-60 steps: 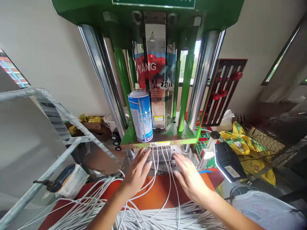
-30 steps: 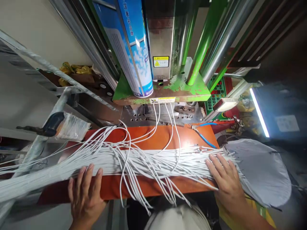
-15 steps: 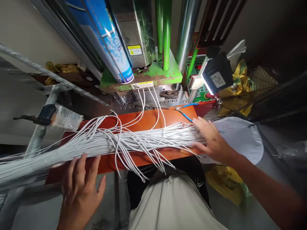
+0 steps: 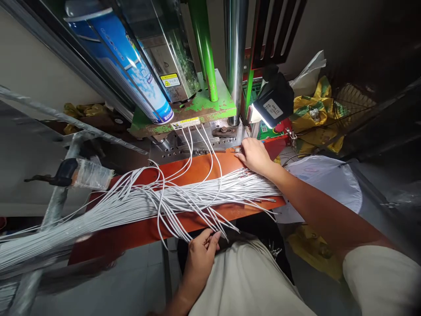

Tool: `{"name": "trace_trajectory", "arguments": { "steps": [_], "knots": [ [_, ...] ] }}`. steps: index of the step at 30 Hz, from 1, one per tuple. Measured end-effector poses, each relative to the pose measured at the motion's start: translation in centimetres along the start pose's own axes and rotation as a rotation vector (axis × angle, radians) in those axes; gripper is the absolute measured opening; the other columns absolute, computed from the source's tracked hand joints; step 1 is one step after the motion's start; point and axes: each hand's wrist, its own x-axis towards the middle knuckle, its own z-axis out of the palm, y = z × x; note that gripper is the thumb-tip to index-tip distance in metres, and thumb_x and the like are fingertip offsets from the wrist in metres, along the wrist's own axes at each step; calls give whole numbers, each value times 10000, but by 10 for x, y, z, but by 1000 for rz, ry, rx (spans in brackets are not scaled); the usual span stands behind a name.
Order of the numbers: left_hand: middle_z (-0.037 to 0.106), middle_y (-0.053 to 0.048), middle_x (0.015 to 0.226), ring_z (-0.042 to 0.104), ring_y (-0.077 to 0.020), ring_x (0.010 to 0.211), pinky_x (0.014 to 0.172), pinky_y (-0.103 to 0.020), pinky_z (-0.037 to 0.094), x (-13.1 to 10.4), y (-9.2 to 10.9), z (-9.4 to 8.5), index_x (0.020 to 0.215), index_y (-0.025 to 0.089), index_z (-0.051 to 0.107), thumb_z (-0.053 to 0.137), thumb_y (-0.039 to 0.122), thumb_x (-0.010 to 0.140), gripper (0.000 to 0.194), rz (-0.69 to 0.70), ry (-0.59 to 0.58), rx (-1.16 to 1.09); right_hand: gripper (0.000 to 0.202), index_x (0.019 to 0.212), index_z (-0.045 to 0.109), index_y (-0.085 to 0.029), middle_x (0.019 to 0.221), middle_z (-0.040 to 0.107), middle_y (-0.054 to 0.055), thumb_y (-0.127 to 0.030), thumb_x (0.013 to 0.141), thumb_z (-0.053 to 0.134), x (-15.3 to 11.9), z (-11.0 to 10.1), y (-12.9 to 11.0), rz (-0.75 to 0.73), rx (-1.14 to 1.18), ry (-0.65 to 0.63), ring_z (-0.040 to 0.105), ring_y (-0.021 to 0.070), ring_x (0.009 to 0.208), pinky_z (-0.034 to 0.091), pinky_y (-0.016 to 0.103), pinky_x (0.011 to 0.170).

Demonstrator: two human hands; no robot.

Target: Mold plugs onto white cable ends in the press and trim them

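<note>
A thick bundle of thin white cables (image 4: 131, 204) lies along an orange board (image 4: 204, 164), its ends fanned out at the right. Low on the near side, my left hand (image 4: 199, 259) is closed with thumb and fingers together around the ends of several cables that hang over the board's edge. My right hand (image 4: 258, 156) is curled over a pair of pliers (image 4: 237, 150) on the far right of the board. Only the jaws of the pliers show; their handles are hidden under my palm. Several cables run up from the bundle into the press.
Beyond the board stands a green press (image 4: 220, 105) with a blue spray can (image 4: 144, 87) in front of it. A lit lamp (image 4: 272, 101) hangs at the right, near yellow bags (image 4: 312, 109). A clamp (image 4: 66, 173) is fixed to the metal frame on the left.
My left hand has moved right from beside the bundle to the hanging cable ends and closed. My right hand has left the bundle's right end, moved up-left and closed over the pliers.
</note>
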Motion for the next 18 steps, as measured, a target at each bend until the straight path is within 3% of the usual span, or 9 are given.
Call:
{"name": "trace_trajectory", "arguments": {
  "steps": [4, 9, 13, 15, 18],
  "knots": [
    [612, -17, 584, 551, -132, 533, 535, -226, 405, -11, 12, -25, 678, 183, 650, 648, 511, 946, 423, 26, 35, -33, 356, 1161, 556, -123, 1239, 638, 205, -439, 1017, 631, -10, -4, 3, 7, 10, -4, 565, 363, 1182, 359, 556, 1089],
    [624, -8, 605, 485, -86, 434, 431, -192, 358, -17, 58, -59, 793, 171, 676, 661, 561, 938, 417, -132, 54, -550, 367, 1142, 579, -136, 1316, 611, 203, -454, 985, 672, -25, -10, 21, -21, 49, -32, 531, 368, 1255, 348, 545, 1117],
    [634, 3, 664, 518, -83, 459, 412, -175, 392, 6, 89, -57, 838, 171, 658, 780, 526, 862, 377, -146, 12, -848, 245, 1052, 623, -146, 1298, 612, 206, -368, 958, 663, -33, -13, 34, -45, 151, -18, 520, 375, 1226, 409, 513, 1069],
    [639, 2, 681, 524, -80, 466, 413, -174, 409, 21, 95, -52, 839, 166, 654, 812, 530, 836, 397, -114, 0, -890, 138, 987, 634, -156, 1162, 648, 187, -281, 976, 580, -35, -12, 35, -52, 222, -13, 543, 351, 1153, 432, 493, 1038],
    [633, 7, 658, 533, -83, 468, 429, -184, 432, 37, 97, -47, 840, 162, 650, 832, 557, 807, 436, -83, 7, -894, 168, 998, 628, -160, 1077, 657, 167, -208, 997, 468, -39, -17, 33, -11, 321, 0, 571, 315, 1096, 444, 464, 1028]
  ]
}}
